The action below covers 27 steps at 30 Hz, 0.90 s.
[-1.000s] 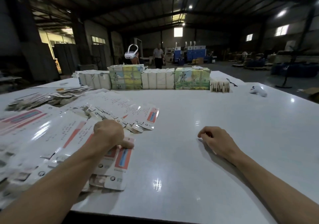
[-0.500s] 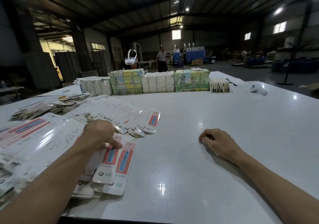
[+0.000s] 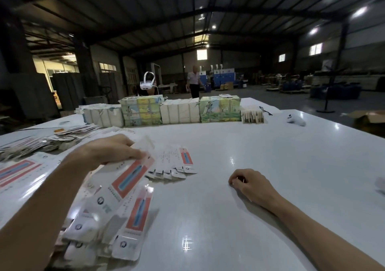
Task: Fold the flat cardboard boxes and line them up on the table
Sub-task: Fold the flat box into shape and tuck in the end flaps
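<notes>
Above table, left hand grips flat box.

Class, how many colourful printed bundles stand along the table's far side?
2. One colourful bundle stands left of the middle white bundle, the other colourful bundle right of it. None seems hidden.
</notes>
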{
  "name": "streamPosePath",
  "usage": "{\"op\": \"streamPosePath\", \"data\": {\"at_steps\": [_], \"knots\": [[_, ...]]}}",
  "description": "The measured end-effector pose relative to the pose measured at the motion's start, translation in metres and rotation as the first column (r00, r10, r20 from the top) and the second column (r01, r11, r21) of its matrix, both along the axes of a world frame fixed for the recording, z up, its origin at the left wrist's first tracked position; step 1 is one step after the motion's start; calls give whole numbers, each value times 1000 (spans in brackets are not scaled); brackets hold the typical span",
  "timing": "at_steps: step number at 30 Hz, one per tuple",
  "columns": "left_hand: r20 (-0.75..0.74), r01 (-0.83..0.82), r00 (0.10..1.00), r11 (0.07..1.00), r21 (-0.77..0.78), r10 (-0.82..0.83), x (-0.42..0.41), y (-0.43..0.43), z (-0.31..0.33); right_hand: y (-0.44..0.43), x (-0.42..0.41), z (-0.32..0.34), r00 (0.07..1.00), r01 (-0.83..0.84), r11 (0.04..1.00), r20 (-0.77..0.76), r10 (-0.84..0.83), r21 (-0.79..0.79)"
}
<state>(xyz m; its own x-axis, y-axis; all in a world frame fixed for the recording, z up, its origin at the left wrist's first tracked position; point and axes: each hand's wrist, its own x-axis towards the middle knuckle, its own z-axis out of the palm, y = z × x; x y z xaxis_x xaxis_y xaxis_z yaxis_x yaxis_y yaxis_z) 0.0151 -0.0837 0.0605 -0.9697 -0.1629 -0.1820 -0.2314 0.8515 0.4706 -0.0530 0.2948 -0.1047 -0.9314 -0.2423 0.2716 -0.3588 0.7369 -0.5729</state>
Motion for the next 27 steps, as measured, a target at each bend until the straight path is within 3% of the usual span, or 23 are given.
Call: {"op": "streamPosePath", "data": {"at_steps": [4, 7, 9, 12, 14, 17, 19, 22, 27], "knots": [[-73, 153, 988, 911, 383, -135, -6, 50, -14, -1, 0, -1, 1000, 16, 1000, 9, -16, -4], [-76, 205, 974, 685, 699, -214, -22, 97, -49, -1, 0, -1, 1000, 24, 1000, 7, -24, -2], [-37, 143, 974, 481, 865, -222, -35, 124, -76, -1, 1, 0, 1000, 17, 1000, 7, -17, -10], [5, 36, 982, 213, 976, -187, -47, 156, -112, 0, -1, 1, 1000, 4, 999, 1, -4, -38], [-28, 43, 993, 124, 991, -118, -55, 166, -132, 0, -3, -1, 1000, -3, 998, -10, 3, -66], [-19, 19, 1000, 107, 994, -4, -64, 168, -151, -3, -3, 0, 997, -3, 983, -82, -13, -183], [-12, 8, 1000, 138, 990, 29, -66, 169, -156, -7, -1, 6, 975, 11, 967, -214, -68, -256], [-27, 21, 999, 142, 990, 45, -69, 170, -157, -16, -4, 28, 910, -33, 974, -410, -63, -224], [-82, 77, 997, 204, 976, 15, -71, 170, -155, -34, -18, 56, 943, -114, 993, -319, 99, -29]]}}
